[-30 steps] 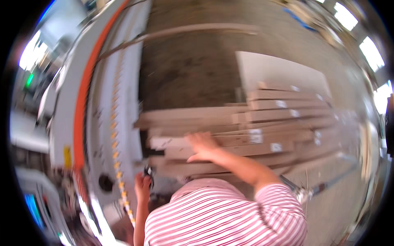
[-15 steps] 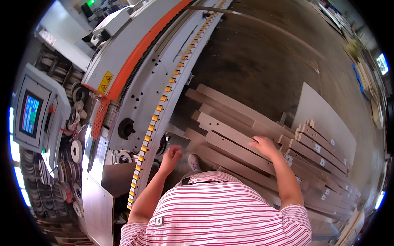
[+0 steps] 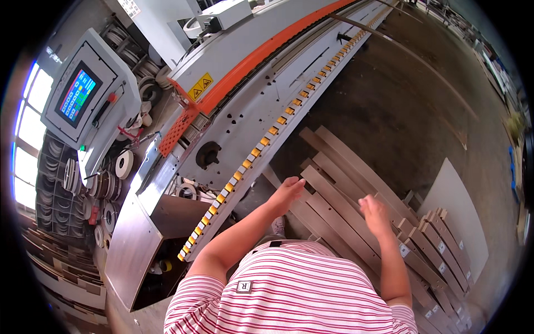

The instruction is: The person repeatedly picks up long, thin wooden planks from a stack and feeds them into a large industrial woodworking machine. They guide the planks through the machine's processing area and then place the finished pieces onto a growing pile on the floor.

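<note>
Long brown boards (image 3: 356, 167) lie stacked in front of me and to the right, small round holes in some of them. My left hand (image 3: 288, 195) is at the near-left end of one brown board (image 3: 336, 201), its fingers closed against that end. Further along the same board my right hand (image 3: 375, 214) has its fingers curled at the far edge. The undersides of both grips are hidden. Several boards nearer my right forearm bear small white labels (image 3: 404, 250).
Along my left runs a long grey machine with an orange band (image 3: 245, 78) and a row of yellow rollers (image 3: 256, 152). A control panel (image 3: 80, 94) with a lit screen and tape rolls (image 3: 124, 165) stand further left. A pale sheet (image 3: 456, 214) leans behind the stack.
My left hand has moved right and forward from beside the machine to the board's end. The right hand has shifted along the stack. The view has turned toward the left.
</note>
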Demonstrator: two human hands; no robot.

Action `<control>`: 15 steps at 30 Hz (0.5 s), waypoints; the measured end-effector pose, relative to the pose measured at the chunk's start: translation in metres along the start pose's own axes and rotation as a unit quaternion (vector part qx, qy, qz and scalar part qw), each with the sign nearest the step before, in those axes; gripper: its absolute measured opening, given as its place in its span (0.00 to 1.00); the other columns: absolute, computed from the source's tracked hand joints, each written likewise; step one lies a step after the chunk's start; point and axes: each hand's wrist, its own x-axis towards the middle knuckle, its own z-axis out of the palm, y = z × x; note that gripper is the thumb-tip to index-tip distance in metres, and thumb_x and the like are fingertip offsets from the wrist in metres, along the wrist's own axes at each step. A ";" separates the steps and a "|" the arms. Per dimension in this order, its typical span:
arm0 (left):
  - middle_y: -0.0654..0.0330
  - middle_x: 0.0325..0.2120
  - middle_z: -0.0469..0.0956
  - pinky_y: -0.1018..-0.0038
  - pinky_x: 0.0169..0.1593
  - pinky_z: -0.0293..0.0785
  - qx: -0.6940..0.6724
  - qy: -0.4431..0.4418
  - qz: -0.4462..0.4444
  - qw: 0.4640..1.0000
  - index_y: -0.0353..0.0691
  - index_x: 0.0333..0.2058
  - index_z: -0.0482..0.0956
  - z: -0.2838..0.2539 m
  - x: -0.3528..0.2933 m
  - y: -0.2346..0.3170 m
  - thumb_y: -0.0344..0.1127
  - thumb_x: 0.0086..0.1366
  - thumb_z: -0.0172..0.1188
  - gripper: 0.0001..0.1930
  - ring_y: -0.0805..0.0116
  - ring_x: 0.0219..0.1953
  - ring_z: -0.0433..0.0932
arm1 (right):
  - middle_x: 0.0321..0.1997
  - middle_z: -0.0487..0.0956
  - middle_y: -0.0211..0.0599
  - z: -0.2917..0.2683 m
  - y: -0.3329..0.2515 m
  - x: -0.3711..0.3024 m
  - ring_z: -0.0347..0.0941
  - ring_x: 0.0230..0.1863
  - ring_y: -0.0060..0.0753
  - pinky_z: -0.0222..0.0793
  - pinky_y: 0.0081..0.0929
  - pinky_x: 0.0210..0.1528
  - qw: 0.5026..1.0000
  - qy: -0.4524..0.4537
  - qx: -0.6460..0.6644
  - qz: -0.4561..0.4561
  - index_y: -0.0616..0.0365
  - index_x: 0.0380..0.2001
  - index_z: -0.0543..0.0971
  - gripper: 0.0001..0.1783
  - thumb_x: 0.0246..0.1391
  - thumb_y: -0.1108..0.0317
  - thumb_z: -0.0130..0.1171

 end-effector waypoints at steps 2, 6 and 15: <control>0.67 0.38 0.73 0.77 0.48 0.68 0.013 -0.061 -0.013 0.998 0.39 0.53 0.72 0.001 0.005 -0.005 0.41 0.70 0.55 0.17 0.76 0.42 0.72 | 0.43 0.80 0.46 0.013 0.013 0.001 0.77 0.48 0.43 0.72 0.40 0.48 0.992 0.017 -0.109 -0.068 0.57 0.43 0.76 0.20 0.59 0.51 0.59; 0.62 0.42 0.75 0.73 0.49 0.71 -0.072 0.004 -0.040 0.997 0.36 0.55 0.69 -0.004 -0.016 -0.017 0.41 0.70 0.55 0.20 0.72 0.44 0.74 | 0.53 0.76 0.51 0.042 0.056 -0.009 0.72 0.56 0.50 0.68 0.41 0.58 0.982 0.004 -0.179 -0.054 0.59 0.56 0.72 0.37 0.50 0.46 0.66; 0.53 0.50 0.75 0.68 0.55 0.72 -0.103 0.004 -0.070 0.992 0.33 0.59 0.64 -0.007 -0.011 -0.019 0.40 0.73 0.51 0.22 0.63 0.53 0.75 | 0.47 0.79 0.50 0.037 0.090 0.014 0.75 0.47 0.51 0.71 0.41 0.49 0.994 -0.083 0.031 0.068 0.61 0.44 0.75 0.25 0.54 0.50 0.64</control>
